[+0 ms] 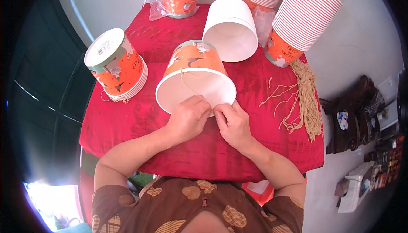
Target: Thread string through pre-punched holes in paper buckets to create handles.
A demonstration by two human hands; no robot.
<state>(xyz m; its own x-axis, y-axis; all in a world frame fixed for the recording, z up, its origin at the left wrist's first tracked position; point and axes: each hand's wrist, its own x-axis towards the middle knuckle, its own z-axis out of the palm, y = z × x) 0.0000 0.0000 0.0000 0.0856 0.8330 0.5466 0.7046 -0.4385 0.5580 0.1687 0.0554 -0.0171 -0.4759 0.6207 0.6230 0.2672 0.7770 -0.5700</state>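
An orange paper bucket (175,59) with bat and ghost prints lies on its side in front of me, its white opening facing me. A thin tan string (187,83) runs from the bucket's upper rim across the opening to my left hand (190,116), whose fingers are pinched around it at the lower rim. My right hand (233,124) is closed at the same rim, just to the right, thumb and fingers gripping the edge. Whatever lies between the fingertips is mostly hidden.
Nested upside-down buckets (119,69) with string stand at left. Behind lies a white-mouthed bucket (229,39). Tall bucket stacks (304,16) and a plastic-wrapped stack (178,3) line the back. A tan string bundle (307,101) hangs along the right side of the red-covered table (170,158).
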